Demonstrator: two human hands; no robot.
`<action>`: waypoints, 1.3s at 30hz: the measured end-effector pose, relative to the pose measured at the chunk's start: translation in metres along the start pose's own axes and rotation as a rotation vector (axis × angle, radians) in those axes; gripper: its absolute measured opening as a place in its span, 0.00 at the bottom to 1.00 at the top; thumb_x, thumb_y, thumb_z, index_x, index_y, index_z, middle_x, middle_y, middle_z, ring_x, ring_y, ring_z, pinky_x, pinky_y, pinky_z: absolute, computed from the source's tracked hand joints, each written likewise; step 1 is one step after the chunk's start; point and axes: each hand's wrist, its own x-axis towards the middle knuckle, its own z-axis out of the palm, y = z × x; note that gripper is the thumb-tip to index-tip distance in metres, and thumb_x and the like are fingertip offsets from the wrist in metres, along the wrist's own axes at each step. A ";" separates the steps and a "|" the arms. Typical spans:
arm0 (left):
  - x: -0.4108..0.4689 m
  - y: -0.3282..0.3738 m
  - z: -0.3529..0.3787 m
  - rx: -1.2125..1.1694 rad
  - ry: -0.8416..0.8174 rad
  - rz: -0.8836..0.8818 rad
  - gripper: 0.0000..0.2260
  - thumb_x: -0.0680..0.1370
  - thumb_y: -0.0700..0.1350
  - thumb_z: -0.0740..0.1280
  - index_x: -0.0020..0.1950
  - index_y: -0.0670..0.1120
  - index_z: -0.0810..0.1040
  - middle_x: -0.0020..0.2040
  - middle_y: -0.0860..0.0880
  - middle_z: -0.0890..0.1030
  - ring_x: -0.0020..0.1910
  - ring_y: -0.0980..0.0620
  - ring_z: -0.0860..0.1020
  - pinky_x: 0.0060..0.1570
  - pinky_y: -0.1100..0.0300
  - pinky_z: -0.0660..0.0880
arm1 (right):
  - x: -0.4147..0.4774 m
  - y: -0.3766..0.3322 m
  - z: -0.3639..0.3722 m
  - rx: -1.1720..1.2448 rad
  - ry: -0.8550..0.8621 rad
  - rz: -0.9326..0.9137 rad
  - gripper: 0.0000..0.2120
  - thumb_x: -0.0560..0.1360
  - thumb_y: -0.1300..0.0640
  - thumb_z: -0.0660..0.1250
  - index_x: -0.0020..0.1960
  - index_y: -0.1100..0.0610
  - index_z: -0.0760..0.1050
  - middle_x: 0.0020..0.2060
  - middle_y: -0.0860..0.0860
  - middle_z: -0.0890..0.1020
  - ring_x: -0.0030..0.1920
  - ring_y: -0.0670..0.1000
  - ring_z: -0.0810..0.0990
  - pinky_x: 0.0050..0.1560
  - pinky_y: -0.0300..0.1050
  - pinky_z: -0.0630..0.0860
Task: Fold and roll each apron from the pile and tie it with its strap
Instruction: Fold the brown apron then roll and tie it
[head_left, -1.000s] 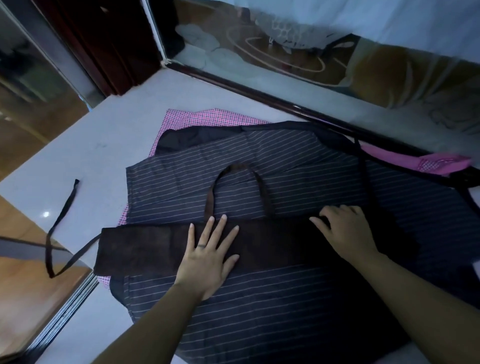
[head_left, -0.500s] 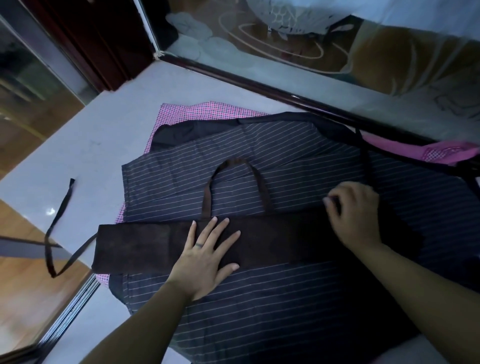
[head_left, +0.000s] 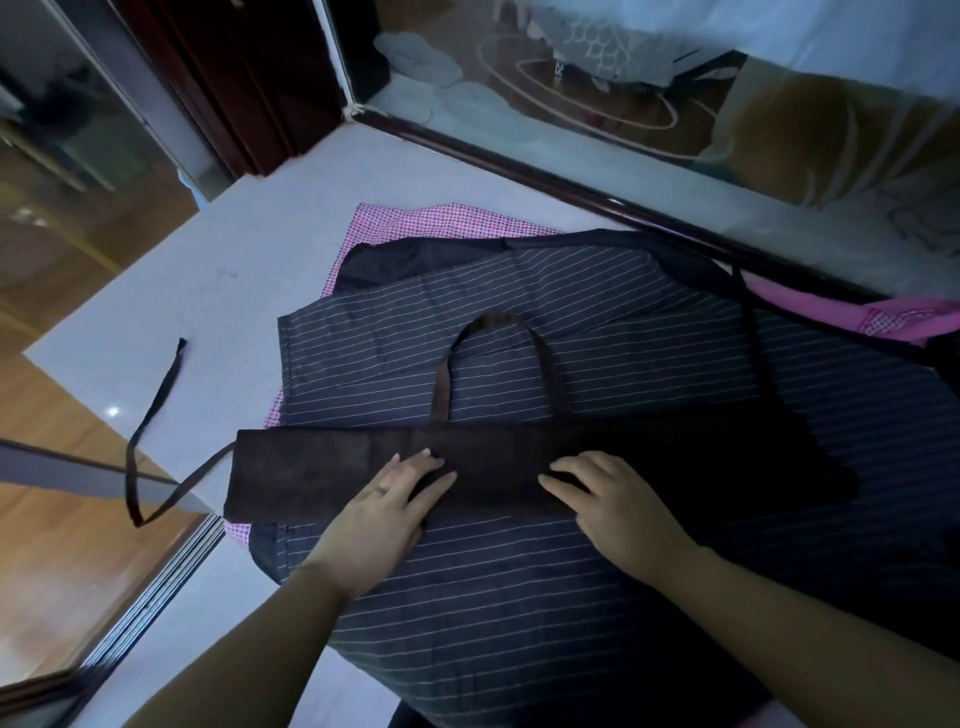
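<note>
A dark brown apron lies folded into a long flat band across the top of the pile. Its neck loop points away from me, and its thin waist strap trails off the left end over the table edge. My left hand rests flat on the band's near edge with fingers spread. My right hand lies flat on the band a little to the right, fingers pointing left. Under the band sit a dark pinstriped apron and a pink checked apron.
The pile lies on a pale table whose left edge drops to a wooden floor. A dark-framed glass panel runs along the far side. A second dark strap crosses the striped apron at the right.
My right hand has slid left along the brown band, from its right part toward the middle, and now lies flat. My left hand has stayed pressed on the band.
</note>
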 end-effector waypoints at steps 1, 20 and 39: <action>-0.008 -0.005 -0.002 -0.020 -0.003 -0.076 0.33 0.65 0.34 0.76 0.70 0.45 0.73 0.65 0.45 0.70 0.66 0.47 0.69 0.62 0.50 0.74 | -0.001 0.001 0.000 -0.005 0.020 0.039 0.29 0.57 0.71 0.77 0.56 0.56 0.81 0.50 0.53 0.81 0.50 0.53 0.79 0.49 0.47 0.78; -0.011 -0.107 -0.078 -0.730 -0.201 -1.124 0.11 0.79 0.48 0.67 0.48 0.40 0.81 0.44 0.41 0.82 0.44 0.43 0.78 0.49 0.53 0.71 | 0.072 0.047 -0.064 0.432 -0.656 0.548 0.12 0.80 0.48 0.60 0.54 0.54 0.78 0.48 0.47 0.78 0.51 0.47 0.76 0.52 0.39 0.71; 0.064 0.055 -0.011 0.009 -0.325 -0.291 0.30 0.74 0.66 0.32 0.71 0.57 0.24 0.72 0.52 0.25 0.72 0.50 0.27 0.67 0.37 0.27 | 0.067 0.045 -0.052 0.277 -0.513 0.566 0.18 0.74 0.36 0.61 0.39 0.50 0.74 0.34 0.44 0.75 0.36 0.44 0.73 0.37 0.40 0.71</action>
